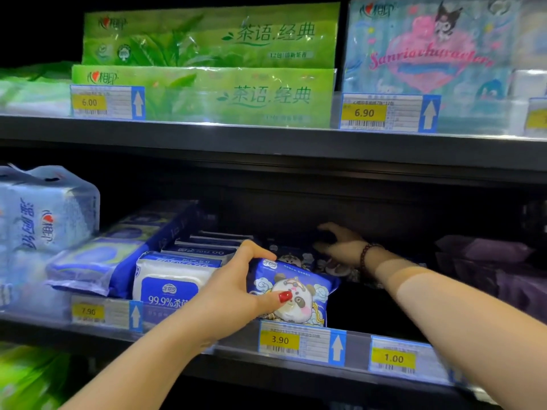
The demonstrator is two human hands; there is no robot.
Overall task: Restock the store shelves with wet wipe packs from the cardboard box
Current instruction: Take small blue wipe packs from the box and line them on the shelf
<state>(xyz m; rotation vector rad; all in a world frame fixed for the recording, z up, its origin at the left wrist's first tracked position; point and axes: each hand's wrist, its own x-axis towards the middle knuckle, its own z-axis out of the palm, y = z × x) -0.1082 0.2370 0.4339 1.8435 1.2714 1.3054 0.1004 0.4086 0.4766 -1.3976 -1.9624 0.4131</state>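
Note:
A blue panda-print wet wipe pack [299,291] stands at the front of the middle shelf [355,344], above the 3.90 price tag. My left hand [236,288] grips its left end, thumb on the front and fingers over the top. More panda packs [299,257] lie in a row behind it. My right hand [337,241], with a bead bracelet at the wrist, reaches deep into the dark shelf behind that row, fingers curved over something I cannot make out. The cardboard box is out of view.
White and blue 99.9% wipe packs [174,276] sit left of the panda pack, with larger blue packs [97,261] beyond. Purple packs [488,261] lie at the right. Green tissue packs [204,93] fill the shelf above. A dark gap sits right of the panda pack.

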